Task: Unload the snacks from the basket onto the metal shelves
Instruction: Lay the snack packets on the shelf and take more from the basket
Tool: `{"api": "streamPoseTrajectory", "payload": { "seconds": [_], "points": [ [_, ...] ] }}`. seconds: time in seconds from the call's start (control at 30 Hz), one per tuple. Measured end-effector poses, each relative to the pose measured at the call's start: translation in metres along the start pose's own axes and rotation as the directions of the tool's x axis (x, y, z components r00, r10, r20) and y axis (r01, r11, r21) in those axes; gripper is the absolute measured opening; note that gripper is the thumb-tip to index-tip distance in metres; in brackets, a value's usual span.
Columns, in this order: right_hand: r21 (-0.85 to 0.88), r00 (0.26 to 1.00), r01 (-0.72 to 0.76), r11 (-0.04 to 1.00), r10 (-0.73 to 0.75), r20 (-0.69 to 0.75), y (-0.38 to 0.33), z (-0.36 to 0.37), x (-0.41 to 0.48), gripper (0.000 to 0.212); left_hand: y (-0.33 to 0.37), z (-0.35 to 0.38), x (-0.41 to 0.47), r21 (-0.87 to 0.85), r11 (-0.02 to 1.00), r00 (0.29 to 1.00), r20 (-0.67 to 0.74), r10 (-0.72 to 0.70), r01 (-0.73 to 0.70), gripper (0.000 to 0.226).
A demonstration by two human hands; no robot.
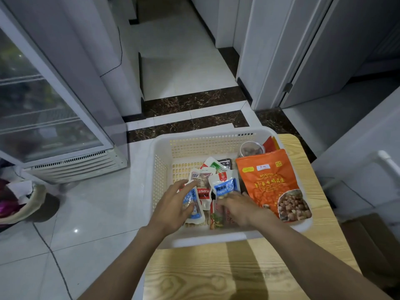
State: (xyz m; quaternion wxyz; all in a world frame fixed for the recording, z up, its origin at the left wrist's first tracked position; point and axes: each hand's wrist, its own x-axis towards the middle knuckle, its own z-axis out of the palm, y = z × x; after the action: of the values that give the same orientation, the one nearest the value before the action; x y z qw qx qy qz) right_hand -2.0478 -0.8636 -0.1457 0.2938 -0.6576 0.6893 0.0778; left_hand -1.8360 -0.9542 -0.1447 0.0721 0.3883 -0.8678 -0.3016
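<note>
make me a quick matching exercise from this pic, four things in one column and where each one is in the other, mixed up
1 orange bag
2 clear jar
3 left hand
4 white basket

a on the wooden table
b basket's far right corner
c on a blue-and-white packet
d along the basket's right side

Pairs: 1-d, 2-b, 3-c, 4-a

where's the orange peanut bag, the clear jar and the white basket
orange peanut bag (268,182), head view, middle of its printed front
clear jar (252,150), head view, its round top
white basket (161,176), head view, its perforated left wall
</note>
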Motion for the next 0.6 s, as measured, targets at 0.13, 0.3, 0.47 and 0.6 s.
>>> {"api": "streamPoseTrajectory", "payload": {
  "seconds": [0.13,0.3,0.47,0.6],
  "points": [
    [0.184,0.996,0.034,0.982,-0.018,-0.084,0.000,-0.001,-0.006,0.034,0.000,0.000,0.004,-0.015,1.000,1.000,-0.006,0.019,-0.019,0.060],
    [0.638,0.909,0.125,0.760,0.169,-0.381,0.002,-0.025,-0.011,0.025,-0.005,-0.002,0.005,-0.064,0.998,0.999,-0.035,0.025,-0.027,0.060],
    [0.765,0.768,0.314,0.563,0.323,-0.553,0.010,-0.066,-0.020,0.020,-0.002,-0.001,0.008,-0.107,0.992,0.997,-0.053,0.062,-0.067,0.060],
    [0.788,0.724,0.359,0.500,0.385,-0.573,0.019,-0.077,-0.027,0.022,0.008,0.013,0.019,-0.190,0.979,0.998,-0.005,0.068,-0.068,0.053]
  ]
}}
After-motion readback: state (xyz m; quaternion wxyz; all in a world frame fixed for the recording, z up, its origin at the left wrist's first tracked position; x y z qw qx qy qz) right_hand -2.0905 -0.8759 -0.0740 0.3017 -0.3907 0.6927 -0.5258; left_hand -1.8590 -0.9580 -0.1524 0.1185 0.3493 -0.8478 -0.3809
